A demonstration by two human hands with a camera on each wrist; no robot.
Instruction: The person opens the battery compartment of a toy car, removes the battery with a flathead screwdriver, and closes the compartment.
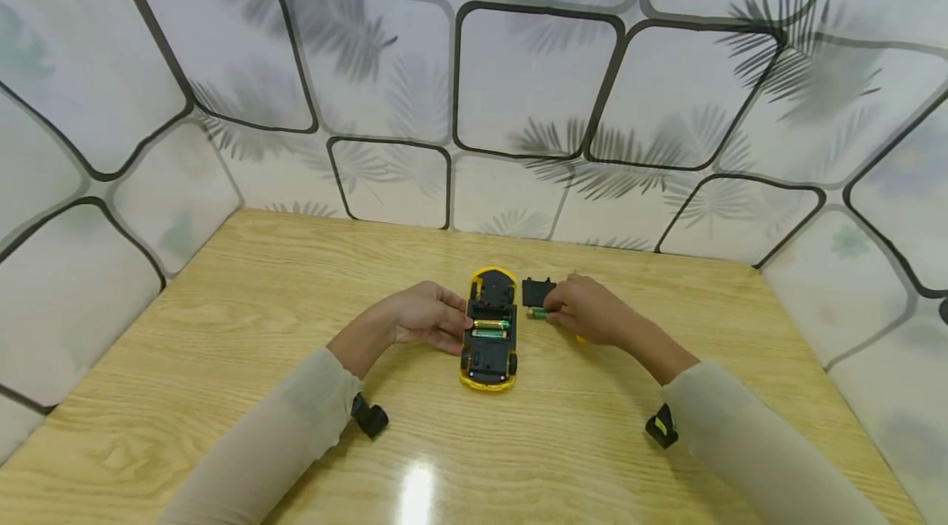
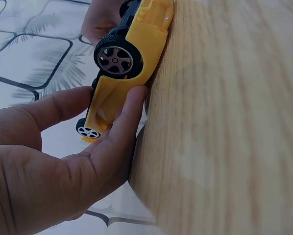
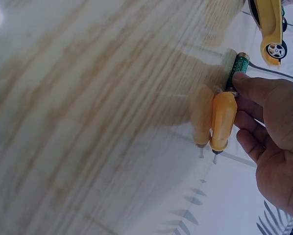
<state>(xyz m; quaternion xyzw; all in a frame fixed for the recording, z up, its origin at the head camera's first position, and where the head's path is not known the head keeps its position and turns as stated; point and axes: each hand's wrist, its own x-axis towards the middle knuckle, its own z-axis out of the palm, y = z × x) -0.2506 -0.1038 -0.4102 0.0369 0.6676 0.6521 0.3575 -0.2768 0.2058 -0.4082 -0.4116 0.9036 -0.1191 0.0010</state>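
A yellow toy car (image 1: 489, 359) lies upside down, its black underside up and its battery compartment uncovered. Two green-and-gold batteries (image 1: 491, 329) sit side by side in that compartment. My left hand (image 1: 427, 314) holds the car by its left side, thumb at the underside edge and fingers along the yellow body (image 2: 109, 100). To the right of the car, my right hand (image 1: 590, 309) pinches another green battery (image 3: 239, 66) between thumb and finger, low over the table. A black battery cover (image 1: 536, 291) lies just beyond that battery.
Under the right hand's fingers lies a small screwdriver (image 3: 224, 117) with an orange handle, mostly hidden in the head view. The glossy wooden table (image 1: 474, 451) meets a patterned backdrop (image 1: 511, 81) behind and at both sides.
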